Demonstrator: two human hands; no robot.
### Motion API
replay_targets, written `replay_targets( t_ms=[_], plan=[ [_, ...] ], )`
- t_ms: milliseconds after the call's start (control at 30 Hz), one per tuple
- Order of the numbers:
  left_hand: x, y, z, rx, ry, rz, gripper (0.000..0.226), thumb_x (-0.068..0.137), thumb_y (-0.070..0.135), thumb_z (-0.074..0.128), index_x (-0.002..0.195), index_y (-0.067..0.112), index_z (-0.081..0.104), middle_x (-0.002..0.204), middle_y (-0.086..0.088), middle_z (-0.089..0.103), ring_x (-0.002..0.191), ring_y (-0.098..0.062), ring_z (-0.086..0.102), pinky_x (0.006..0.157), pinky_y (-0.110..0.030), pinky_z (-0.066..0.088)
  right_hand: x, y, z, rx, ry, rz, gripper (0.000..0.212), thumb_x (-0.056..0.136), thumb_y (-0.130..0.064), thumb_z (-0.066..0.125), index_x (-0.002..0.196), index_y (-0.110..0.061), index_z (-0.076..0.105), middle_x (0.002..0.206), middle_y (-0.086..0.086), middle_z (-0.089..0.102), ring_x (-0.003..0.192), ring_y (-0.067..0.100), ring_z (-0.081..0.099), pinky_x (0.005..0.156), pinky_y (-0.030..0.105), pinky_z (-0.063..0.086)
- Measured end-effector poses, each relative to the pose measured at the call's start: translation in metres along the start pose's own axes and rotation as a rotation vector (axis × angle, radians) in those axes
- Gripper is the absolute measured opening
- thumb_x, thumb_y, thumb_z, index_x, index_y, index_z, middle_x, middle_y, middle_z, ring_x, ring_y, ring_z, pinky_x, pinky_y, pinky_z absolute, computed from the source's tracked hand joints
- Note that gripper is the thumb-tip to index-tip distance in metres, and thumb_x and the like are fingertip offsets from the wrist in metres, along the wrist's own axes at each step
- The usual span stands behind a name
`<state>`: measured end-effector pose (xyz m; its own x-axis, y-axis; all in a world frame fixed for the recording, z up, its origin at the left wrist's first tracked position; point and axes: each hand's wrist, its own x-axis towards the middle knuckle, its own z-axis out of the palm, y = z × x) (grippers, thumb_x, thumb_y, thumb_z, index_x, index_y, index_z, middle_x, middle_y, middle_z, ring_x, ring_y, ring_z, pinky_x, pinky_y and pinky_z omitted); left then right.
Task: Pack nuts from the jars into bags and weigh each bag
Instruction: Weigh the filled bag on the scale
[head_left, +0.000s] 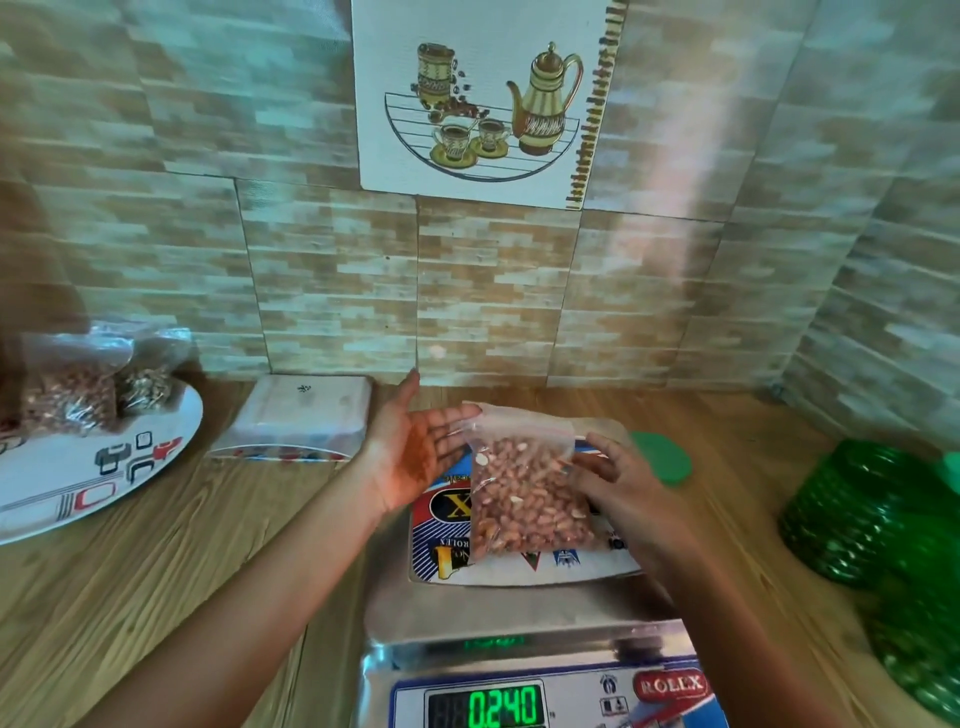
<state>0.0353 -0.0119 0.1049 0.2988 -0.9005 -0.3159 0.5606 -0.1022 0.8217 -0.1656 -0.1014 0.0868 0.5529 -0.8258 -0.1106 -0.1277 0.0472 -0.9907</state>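
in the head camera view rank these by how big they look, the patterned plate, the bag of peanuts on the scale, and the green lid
1. patterned plate, partly cut off
2. bag of peanuts
3. green lid, partly hidden by the right hand

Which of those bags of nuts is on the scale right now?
The bag of peanuts between the hands, lying on the scale's platform. The other filled bags sit on the patterned plate at far left.

Left hand (415, 457): palm up, fingers spread and extended, empty, held just left of the bag of nuts (530, 499), fingertips near its top corner. Right hand (618, 488): palm down at the bag's right edge, fingers touching it. Both forearms bare, angled in toward the bag.
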Motion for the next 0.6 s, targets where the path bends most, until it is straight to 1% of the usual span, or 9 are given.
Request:
replay_targets(
  t_ms=[67, 133, 200, 300, 367, 433, 500, 533, 600],
  plan=[
    [-0.003, 0.000, 0.002, -0.049, -0.055, 0.038, 0.077, 0.091, 0.062, 0.024, 0.111, -0.004, 0.059, 0.103, -0.017, 0.067, 0.098, -0.023, 0.061, 0.093, -0.032, 0.042, 0.001, 0.000, -0.003, 0.016, -0.049, 0.007, 0.067, 0.078, -0.005, 0.069, 0.136, -0.014, 0.038, 0.115, -0.001, 0.060, 0.093, 0.008, 0.060, 0.066, 0.022, 0.053],
    [-0.008, 0.000, 0.002, -0.069, -0.130, 0.089, 0.077, 0.090, 0.062, 0.026, 0.113, -0.004, 0.059, 0.101, -0.015, 0.068, 0.098, -0.022, 0.061, 0.099, -0.032, 0.039, 0.001, -0.001, -0.008, -0.041, -0.111, -0.029, 0.064, 0.072, 0.002, 0.072, 0.126, -0.018, 0.045, 0.110, -0.002, 0.062, 0.094, 0.006, 0.060, 0.073, 0.024, 0.054],
    [-0.013, 0.000, 0.002, -0.084, -0.196, 0.137, 0.077, 0.088, 0.062, 0.029, 0.112, -0.005, 0.060, 0.105, -0.015, 0.067, 0.101, -0.023, 0.059, 0.102, -0.033, 0.038, -0.001, 0.000, -0.013, -0.129, -0.191, -0.072, 0.069, 0.065, 0.006, 0.078, 0.123, -0.015, 0.049, 0.115, 0.002, 0.064, 0.100, 0.009, 0.061, 0.084, 0.029, 0.053],
    [-0.028, -0.002, 0.005, -0.084, -0.275, 0.221, 0.073, 0.083, 0.062, 0.039, 0.106, -0.002, 0.066, 0.110, -0.016, 0.065, 0.104, -0.023, 0.059, 0.099, -0.031, 0.043, -0.003, 0.006, -0.018, -0.175, -0.274, -0.130, 0.068, 0.055, 0.011, 0.080, 0.116, -0.010, 0.056, 0.105, -0.003, 0.069, 0.096, 0.003, 0.063, 0.078, 0.017, 0.050],
    [-0.035, -0.007, 0.008, -0.052, -0.314, 0.304, 0.065, 0.074, 0.061, 0.060, 0.103, 0.005, 0.070, 0.108, -0.013, 0.067, 0.100, -0.020, 0.062, 0.093, -0.028, 0.047, -0.003, 0.008, -0.020, -0.190, -0.292, -0.145, 0.058, 0.057, 0.013, 0.079, 0.105, -0.013, 0.059, 0.095, -0.007, 0.072, 0.093, 0.005, 0.065, 0.074, 0.016, 0.050],
    [-0.038, -0.016, 0.008, 0.044, -0.278, 0.407, 0.064, 0.063, 0.050, 0.078, 0.114, 0.013, 0.064, 0.114, -0.007, 0.066, 0.102, -0.020, 0.063, 0.092, -0.029, 0.049, -0.006, 0.010, -0.019, -0.206, -0.312, -0.171, 0.057, 0.052, 0.003, 0.081, 0.102, -0.015, 0.060, 0.096, -0.012, 0.072, 0.094, 0.006, 0.065, 0.076, 0.016, 0.049],
    [-0.042, -0.026, 0.009, 0.248, -0.207, 0.498, 0.079, 0.062, 0.034, 0.080, 0.133, 0.022, 0.047, 0.125, -0.006, 0.059, 0.113, -0.021, 0.059, 0.096, -0.034, 0.048, -0.009, 0.012, -0.018, -0.208, -0.332, -0.193, 0.060, 0.050, -0.004, 0.080, 0.105, -0.015, 0.058, 0.101, -0.013, 0.071, 0.098, 0.006, 0.065, 0.079, 0.017, 0.049],
    [-0.044, -0.032, 0.010, 0.348, -0.173, 0.504, 0.084, 0.061, 0.028, 0.078, 0.136, 0.022, 0.042, 0.126, -0.006, 0.058, 0.113, -0.020, 0.059, 0.095, -0.035, 0.048, -0.011, 0.012, -0.018, -0.211, -0.348, -0.204, 0.063, 0.050, -0.003, 0.080, 0.108, -0.014, 0.057, 0.103, -0.012, 0.071, 0.100, 0.007, 0.064, 0.080, 0.017, 0.049],
    [-0.048, -0.046, 0.009, 0.483, -0.169, 0.469, 0.077, 0.061, 0.016, 0.080, 0.129, 0.018, 0.046, 0.117, -0.002, 0.064, 0.106, -0.019, 0.062, 0.090, -0.031, 0.051, -0.015, 0.015, -0.019, -0.226, -0.381, -0.229, 0.073, 0.049, 0.003, 0.083, 0.113, -0.013, 0.054, 0.109, -0.010, 0.069, 0.104, 0.008, 0.063, 0.082, 0.019, 0.049]
  ],
)
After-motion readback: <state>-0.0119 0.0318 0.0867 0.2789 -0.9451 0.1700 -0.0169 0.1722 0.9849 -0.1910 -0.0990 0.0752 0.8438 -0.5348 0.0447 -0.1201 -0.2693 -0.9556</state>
